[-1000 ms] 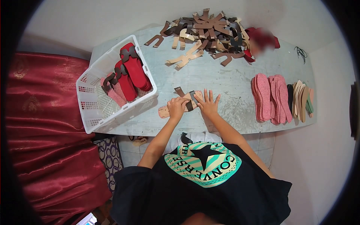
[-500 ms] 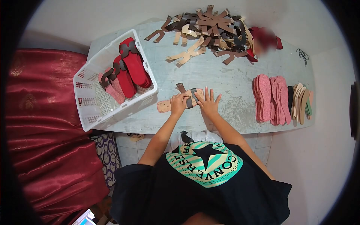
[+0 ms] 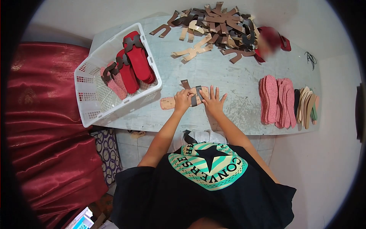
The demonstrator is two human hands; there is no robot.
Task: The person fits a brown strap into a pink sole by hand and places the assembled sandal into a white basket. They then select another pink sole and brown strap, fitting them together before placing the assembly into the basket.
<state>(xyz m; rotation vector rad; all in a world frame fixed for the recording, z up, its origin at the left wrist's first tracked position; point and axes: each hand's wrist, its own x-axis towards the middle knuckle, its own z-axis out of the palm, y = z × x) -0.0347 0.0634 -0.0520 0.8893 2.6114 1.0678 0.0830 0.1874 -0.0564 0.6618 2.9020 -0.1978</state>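
A tan sole (image 3: 167, 103) with a pink edge lies on the table under both my hands. A dark strap (image 3: 198, 91) crosses the sole, and its brown end (image 3: 185, 84) sticks out beyond the sole's far edge. My left hand (image 3: 183, 100) has its fingers bent together on the strap. My right hand (image 3: 214, 101) lies with fingers spread at the sole's right end, its thumb against the strap.
A white basket (image 3: 114, 113) with red and pink slippers (image 3: 138, 61) stands at the left. Loose straps (image 3: 221, 19) are heaped at the far edge beside red pieces (image 3: 285, 43). Pink soles (image 3: 269, 100) and tan soles (image 3: 305, 101) lie at the right.
The camera view has shifted slightly. My left hand has moved a little along the strap; my right hand stays spread at the sole's right end.
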